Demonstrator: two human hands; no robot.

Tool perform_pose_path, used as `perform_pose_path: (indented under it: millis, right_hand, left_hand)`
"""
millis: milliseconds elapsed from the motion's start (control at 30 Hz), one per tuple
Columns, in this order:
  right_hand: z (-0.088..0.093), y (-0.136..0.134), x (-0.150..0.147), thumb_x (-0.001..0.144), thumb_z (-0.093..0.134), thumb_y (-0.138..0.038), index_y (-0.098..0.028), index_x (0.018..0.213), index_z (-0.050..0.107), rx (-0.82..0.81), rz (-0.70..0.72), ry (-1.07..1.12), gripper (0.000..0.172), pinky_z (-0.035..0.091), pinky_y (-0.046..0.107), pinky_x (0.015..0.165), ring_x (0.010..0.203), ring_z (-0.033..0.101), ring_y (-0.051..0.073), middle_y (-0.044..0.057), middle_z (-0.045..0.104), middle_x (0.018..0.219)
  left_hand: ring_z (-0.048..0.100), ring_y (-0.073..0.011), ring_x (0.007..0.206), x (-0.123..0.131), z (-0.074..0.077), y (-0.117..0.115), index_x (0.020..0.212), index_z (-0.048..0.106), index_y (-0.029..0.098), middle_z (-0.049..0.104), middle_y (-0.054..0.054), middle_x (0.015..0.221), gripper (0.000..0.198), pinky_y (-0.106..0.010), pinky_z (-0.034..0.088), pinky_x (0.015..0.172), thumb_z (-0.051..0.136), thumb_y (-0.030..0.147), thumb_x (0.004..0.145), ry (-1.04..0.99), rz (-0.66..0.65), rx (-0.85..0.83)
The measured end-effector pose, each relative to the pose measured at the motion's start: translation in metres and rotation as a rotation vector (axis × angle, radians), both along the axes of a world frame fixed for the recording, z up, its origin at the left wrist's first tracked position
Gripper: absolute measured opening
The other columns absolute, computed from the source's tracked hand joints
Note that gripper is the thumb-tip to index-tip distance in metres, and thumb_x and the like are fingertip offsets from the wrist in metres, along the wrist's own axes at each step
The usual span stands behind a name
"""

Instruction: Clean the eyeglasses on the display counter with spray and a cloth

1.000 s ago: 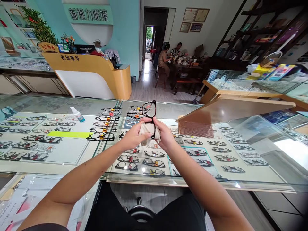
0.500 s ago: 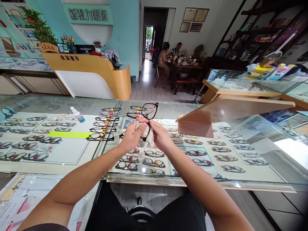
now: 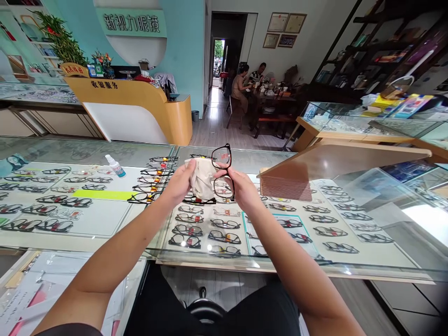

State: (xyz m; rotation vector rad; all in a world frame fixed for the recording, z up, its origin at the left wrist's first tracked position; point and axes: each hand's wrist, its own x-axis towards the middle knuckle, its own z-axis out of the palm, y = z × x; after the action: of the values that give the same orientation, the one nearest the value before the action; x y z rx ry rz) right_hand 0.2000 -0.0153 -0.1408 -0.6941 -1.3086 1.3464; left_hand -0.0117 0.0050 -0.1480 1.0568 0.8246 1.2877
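Note:
Above the glass counter, my right hand [image 3: 242,186] is closed on a pair of dark-framed eyeglasses [image 3: 224,183], gripping them near the bridge. The glasses are turned on end, one lens above the other. My left hand [image 3: 180,183] pinches a crumpled off-white cloth [image 3: 202,178], which hangs just left of the glasses. Both lower and upper lens show beside the cloth's right edge; whether the cloth touches the frame I cannot tell. Under my hands, several rows of spectacle frames [image 3: 224,224] lie inside the display case.
A white spray bottle [image 3: 115,166] stands on the counter [image 3: 224,258] to the left, beside a row of frames [image 3: 149,198]. A tilted brown panel [image 3: 336,161] rises at the right. Beyond are a cashier desk [image 3: 179,119] and two people [image 3: 241,86] at a table.
My left hand has moved left with the cloth, away from the glasses. Both lenses are now exposed, while my right hand keeps holding the frame.

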Motion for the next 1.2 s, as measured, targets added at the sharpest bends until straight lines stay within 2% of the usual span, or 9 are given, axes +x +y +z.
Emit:
perform_pose_path:
  millis: [100,167,333,467,667,867,1000,1100,1200]
  right_hand:
    - [-0.005,0.001,0.002,0.102,0.071,-0.068,-0.026,0.093,0.090,0.077,0.088,-0.098,0.047,0.036,0.043,0.130,0.145,0.060,0.032,0.008,0.077,0.132]
    - [-0.009,0.001,0.000,0.103,0.070,-0.068,-0.026,0.095,0.091,0.095,0.134,-0.158,0.048,0.035,0.044,0.130,0.140,0.062,0.032,0.008,0.076,0.130]
    - [-0.012,0.000,-0.005,0.099,0.072,-0.074,-0.024,0.088,0.089,0.061,0.139,-0.232,0.055,0.040,0.044,0.119,0.122,0.066,0.031,0.008,0.077,0.112]
    - [-0.012,-0.002,-0.006,0.098,0.072,-0.074,-0.023,0.086,0.089,0.044,0.130,-0.228,0.055,0.042,0.043,0.115,0.115,0.066,0.030,0.007,0.075,0.096]
    - [-0.010,-0.004,-0.006,0.097,0.074,-0.073,-0.023,0.085,0.089,-0.023,0.135,-0.187,0.054,0.050,0.041,0.103,0.105,0.069,0.030,0.006,0.071,0.078]
    - [-0.010,-0.004,-0.005,0.096,0.074,-0.076,-0.023,0.084,0.088,-0.042,0.125,-0.184,0.056,0.054,0.039,0.096,0.093,0.071,0.028,0.005,0.068,0.072]
    - [-0.010,-0.004,-0.005,0.096,0.074,-0.075,-0.022,0.085,0.087,-0.039,0.119,-0.187,0.056,0.053,0.037,0.093,0.094,0.069,0.027,0.005,0.068,0.072]
    - [-0.009,-0.004,-0.004,0.097,0.073,-0.075,-0.021,0.083,0.086,-0.017,0.122,-0.195,0.058,0.050,0.036,0.092,0.093,0.066,0.025,0.005,0.068,0.075]
    - [-0.007,-0.004,-0.004,0.098,0.071,-0.077,-0.021,0.079,0.085,0.038,0.132,-0.219,0.060,0.047,0.037,0.095,0.091,0.063,0.024,0.005,0.071,0.081]
  left_hand:
    - [0.079,-0.0231,0.089,-0.006,0.003,0.004,0.102,0.079,0.015,0.083,-0.007,0.091,0.072,-0.032,0.062,0.078,0.092,0.081,0.077,-0.037,-0.014,0.037]
    - [0.078,-0.0222,0.084,-0.006,0.004,0.002,0.101,0.079,0.015,0.083,-0.007,0.088,0.073,-0.031,0.061,0.075,0.091,0.083,0.077,-0.010,-0.054,0.061]
    - [0.069,-0.0158,0.066,-0.004,0.001,-0.002,0.091,0.080,0.014,0.078,-0.006,0.077,0.072,-0.026,0.051,0.060,0.088,0.084,0.080,0.104,-0.104,0.089]
    - [0.071,-0.0170,0.073,-0.004,0.003,-0.003,0.098,0.081,0.014,0.079,-0.005,0.080,0.070,-0.027,0.055,0.069,0.092,0.081,0.077,0.110,-0.103,0.110]
    - [0.069,-0.0170,0.073,-0.006,0.007,-0.005,0.097,0.079,0.015,0.081,-0.006,0.087,0.067,-0.028,0.054,0.070,0.096,0.076,0.075,0.108,-0.141,0.104]
    - [0.068,-0.0165,0.081,-0.009,0.009,-0.006,0.108,0.078,0.015,0.079,-0.004,0.093,0.063,-0.027,0.052,0.076,0.104,0.061,0.073,0.159,-0.167,0.149]
    - [0.067,-0.0167,0.079,-0.010,0.009,-0.005,0.108,0.076,0.015,0.079,-0.005,0.093,0.064,-0.028,0.051,0.074,0.106,0.055,0.070,0.166,-0.181,0.137]
    - [0.066,-0.0169,0.078,-0.009,0.011,-0.007,0.109,0.077,0.016,0.079,-0.004,0.093,0.062,-0.028,0.052,0.074,0.104,0.058,0.072,0.182,-0.180,0.147]
    - [0.067,-0.0174,0.077,-0.006,0.012,-0.009,0.105,0.080,0.017,0.080,-0.005,0.093,0.063,-0.028,0.052,0.072,0.098,0.070,0.075,0.187,-0.133,0.166]
